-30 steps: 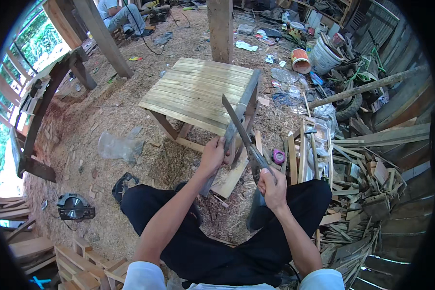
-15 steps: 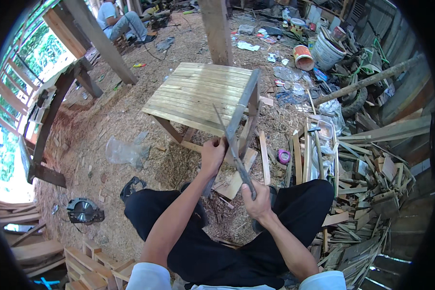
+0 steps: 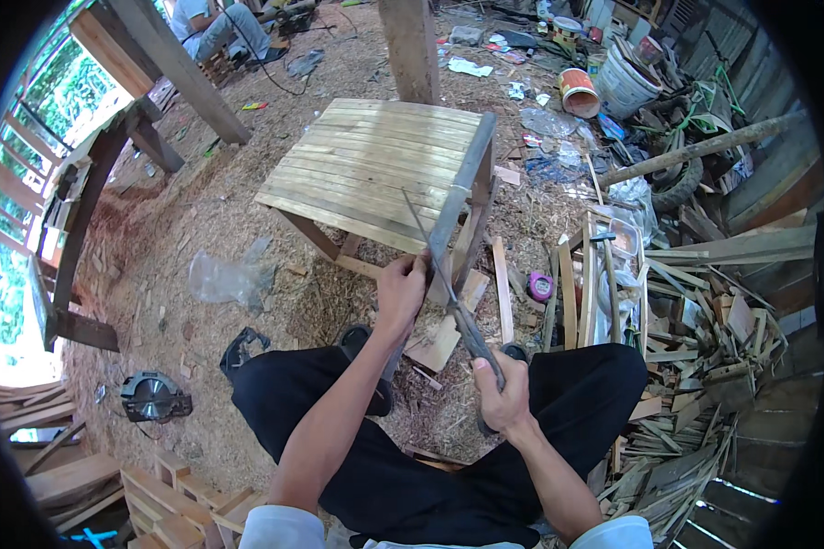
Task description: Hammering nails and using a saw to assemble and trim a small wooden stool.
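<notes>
**Knife on wood strip, both hands engaged**

Your right hand (image 3: pixel 504 393) is wrapped tight on the dark handle of a long knife (image 3: pixel 444 279); the thin grey blade runs up and away from that hand toward the slatted table (image 3: pixel 375 169). Your left hand (image 3: pixel 401 291) is closed around a long flat wood strip (image 3: pixel 458 197), grey and weathered, which leans up from between your knees, its top at the table's edge. The blade crosses the strip just beside your left hand, the fingers close to the edge. Hands are apart, right one lower and nearer your body.

The table is pale raw slats on a rough frame, just beyond your left hand. The ground is dirt covered in sawdust and shavings. Short offcuts (image 3: pixel 439 343) lie between your hands and knees. Right of your right hand: a heap of scrap slats (image 3: pixel 696 339) and a small round pink thing (image 3: pixel 541 286). Left of your left hand: crumpled clear plastic (image 3: pixel 229 279); further left and nearer you, a circular saw (image 3: pixel 154 398). Open-sided shed with timber posts, and another person seated far beyond the table.
</notes>
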Available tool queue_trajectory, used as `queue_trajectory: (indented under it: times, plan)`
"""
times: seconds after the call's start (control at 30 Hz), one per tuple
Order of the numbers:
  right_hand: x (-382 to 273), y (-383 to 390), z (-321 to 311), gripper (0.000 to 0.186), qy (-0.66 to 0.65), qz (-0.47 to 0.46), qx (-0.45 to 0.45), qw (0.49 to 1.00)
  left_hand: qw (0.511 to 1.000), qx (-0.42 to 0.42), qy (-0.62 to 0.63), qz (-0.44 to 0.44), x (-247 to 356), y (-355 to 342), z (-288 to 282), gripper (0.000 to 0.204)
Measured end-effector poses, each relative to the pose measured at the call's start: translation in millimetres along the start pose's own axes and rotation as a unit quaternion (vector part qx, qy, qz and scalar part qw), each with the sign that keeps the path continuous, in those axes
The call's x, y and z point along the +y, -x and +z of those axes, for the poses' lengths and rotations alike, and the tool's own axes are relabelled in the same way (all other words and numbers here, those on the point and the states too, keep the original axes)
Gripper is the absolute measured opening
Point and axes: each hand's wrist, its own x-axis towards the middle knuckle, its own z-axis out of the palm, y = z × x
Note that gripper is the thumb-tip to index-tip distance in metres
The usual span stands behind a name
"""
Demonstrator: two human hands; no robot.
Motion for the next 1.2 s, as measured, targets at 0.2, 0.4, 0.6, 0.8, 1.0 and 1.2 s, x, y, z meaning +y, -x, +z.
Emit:
queue_trajectory:
  times: [0.2,0.4,0.6,0.8,1.0,1.2]
  plan:
    - [7.0,-26.9,11.3,0.03,0.03,-0.011,0.014,0.999,0.997,0.026,-0.047,0.051,3.0,1.9,-2.0,0.033]
    - [6.9,-4.4,9.1,0.03,0.013,-0.029,0.005,0.999,0.997,0.019,-0.067,0.022,9.9,7.3,-3.2,0.036]
    - [13.1,-29.1,18.1,0.03,0.044,-0.034,0.005,0.998,0.995,0.038,-0.087,0.006,7.7,5.5,-2.4,0.036]
    - [10.0,-12.9,15.2,0.03,0.032,-0.079,0.01,0.996,0.996,0.041,-0.073,0.017,12.1,8.8,-4.2,0.037]
    - [21.7,-22.3,19.5,0.04,0.021,-0.026,0.006,0.999,0.995,0.054,-0.078,0.028,11.9,8.8,-3.3,0.037]
    - [17.8,4.7,7.4,0.03,0.021,-0.065,0.001,0.998,0.996,0.05,-0.077,0.021,13.5,8.3,-4.0,0.04]
